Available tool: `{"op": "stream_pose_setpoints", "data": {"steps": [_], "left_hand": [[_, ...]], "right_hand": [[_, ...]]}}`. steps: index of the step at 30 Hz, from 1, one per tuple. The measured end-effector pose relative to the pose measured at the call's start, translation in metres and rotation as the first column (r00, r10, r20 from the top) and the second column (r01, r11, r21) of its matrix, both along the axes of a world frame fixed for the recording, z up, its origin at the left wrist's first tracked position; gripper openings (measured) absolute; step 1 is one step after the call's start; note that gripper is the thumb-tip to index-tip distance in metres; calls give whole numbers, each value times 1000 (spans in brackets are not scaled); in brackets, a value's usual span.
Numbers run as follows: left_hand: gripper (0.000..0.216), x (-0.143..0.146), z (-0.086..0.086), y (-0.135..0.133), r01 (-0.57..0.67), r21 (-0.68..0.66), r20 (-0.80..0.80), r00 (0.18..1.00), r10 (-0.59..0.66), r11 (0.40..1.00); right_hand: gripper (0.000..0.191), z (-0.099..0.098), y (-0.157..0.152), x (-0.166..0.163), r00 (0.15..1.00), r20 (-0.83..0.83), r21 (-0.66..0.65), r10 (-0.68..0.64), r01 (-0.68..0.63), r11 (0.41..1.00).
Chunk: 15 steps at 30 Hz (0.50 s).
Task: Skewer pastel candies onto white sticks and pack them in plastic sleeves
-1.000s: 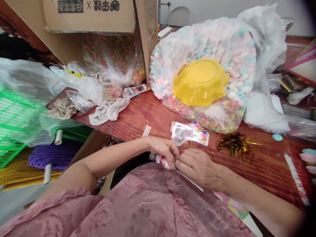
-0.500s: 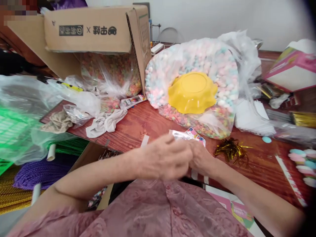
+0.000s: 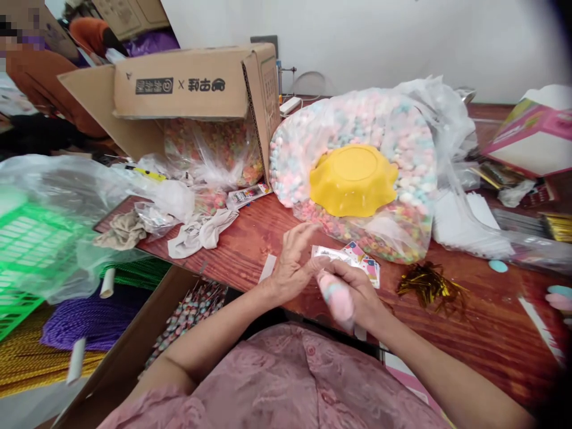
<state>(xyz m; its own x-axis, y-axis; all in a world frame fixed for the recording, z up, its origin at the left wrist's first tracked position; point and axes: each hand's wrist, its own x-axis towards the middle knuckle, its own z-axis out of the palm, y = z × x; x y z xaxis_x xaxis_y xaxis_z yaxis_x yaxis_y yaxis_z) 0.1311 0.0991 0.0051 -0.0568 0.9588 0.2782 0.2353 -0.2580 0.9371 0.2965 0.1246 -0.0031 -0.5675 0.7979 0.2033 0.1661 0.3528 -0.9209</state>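
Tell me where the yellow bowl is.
In the head view, right of centre, the yellow bowl sits upside down on the bag of pastel pieces, right of the cardboard box.

Bright, even light washes the pale wall [image 3: 379,47] behind the yellow bowl [image 3: 353,185], whose glossy side catches small glints. Nearer the camera than the bowl, motion blurs the candy [image 3: 338,302]. Far left of the bowl, the basket [image 3: 27,250] is smeared and stretched; far right, the frame edge falls to black.
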Motion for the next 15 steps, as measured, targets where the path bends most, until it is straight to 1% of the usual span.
{"op": "stream_pose_setpoints", "data": {"steps": [1,2,3,4,5,6,7,8,9,10,11,12,13,14,15], "left_hand": [[58,2,-2,-5,22,-107,78,997,-13,994],[60,5,-5,-10,98,-222,177,982,-59,970],[59,6,-9,-16,213,-312,280,952,-125,926],[56,8,-14,-21,328,-366,367,911,-189,871],[53,8,-17,-25,403,-389,417,879,-232,828],[50,7,-20,-29,417,-391,418,875,-246,820],[46,6,-20,-32,371,-378,363,902,-234,848],[41,3,-19,-34,292,-348,259,943,-208,891],[36,0,-17,-35,203,-302,124,977,-173,931],[32,-3,-13,-37,133,-252,-12,990,-140,959],[28,-8,-8,-39,88,-214,-123,986,-116,973],[26,-13,-2,-42,70,-202,-195,975,-110,977],[25,-20,4,-47,68,-218,-231,966,-119,974],[26,-28,11,-54,74,-262,-249,958,-142,962],[26,-40,17,-64,93,-330,-262,947,-186,939]], "right_hand": [[23,-1,4,2,997,28,203,-67,60,977],[22,-2,6,3,992,33,366,-125,105,925],[21,-3,8,4,986,20,477,-164,135,868],[20,-3,8,3,984,0,537,-180,152,829],[20,-4,8,2,983,-19,555,-182,162,816],[20,-5,7,0,983,-36,538,-182,173,825],[19,-6,5,-3,983,-53,457,-173,178,871],[19,-8,2,-7,985,-79,292,-154,170,941],[18,-9,-1,-12,985,-121,61,-126,134,989],[19,-11,-5,-18,978,-182,-201,-98,61,978],[20,-13,-10,-23,964,-254,-443,-78,-44,896],[22,-14,-16,-29,944,-323,-625,-71,-156,764],[24,-15,-23,-34,925,-373,-739,-71,-250,625],[25,-15,-30,-38,916,-396,-799,-62,-311,515],[26,-16,-37,-39,917,-397,-827,-44,-337,450]]}}
